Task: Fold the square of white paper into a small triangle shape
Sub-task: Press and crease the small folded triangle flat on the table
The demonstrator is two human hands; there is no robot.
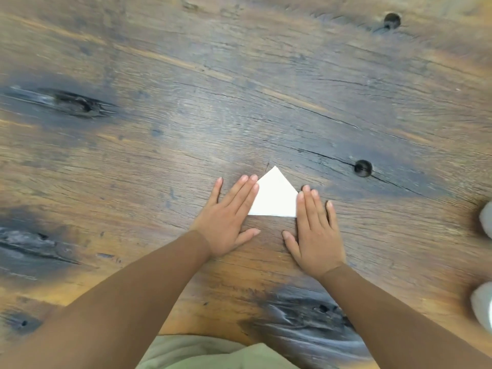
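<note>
The white paper (275,195) lies flat on the wooden table (186,102) as a folded triangle, its tip pointing away from me. My left hand (229,217) rests palm down with fingers spread, its fingertips covering the paper's left corner. My right hand (316,230) also lies flat, its index finger along the paper's right edge and covering that corner. Neither hand grips the paper; both press on it or lie beside it.
The table is dark, knotty wood with round knot holes (363,168) to the right of the paper and at the far right (392,20). Two white rounded objects (486,302) sit at the right edge. My olive clothing (213,352) shows at the bottom.
</note>
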